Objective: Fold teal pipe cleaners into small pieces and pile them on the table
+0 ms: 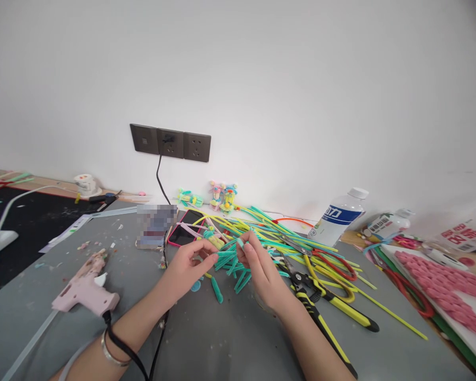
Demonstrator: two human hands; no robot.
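Observation:
My left hand (194, 264) pinches the end of a teal fuzzy stem near the middle of the grey mat. Close beside it, my right hand (257, 264) has its thumb and fingers closed on a teal stem piece (240, 243). Under and between the hands lies a heap of short folded teal stems (241, 280). One teal piece (217, 290) sits apart, in front of the heap. Behind the hands are long yellow-green stems (293, 233) and a small yellow and teal figure (213, 237).
Pliers (313, 296) and scissors (329, 264) lie right of my hands. A pink glue gun (88, 291) with a black cord is at the left. A bottle (339, 217), a phone (185, 227) and small fuzzy figures (222, 197) stand or lie farther back.

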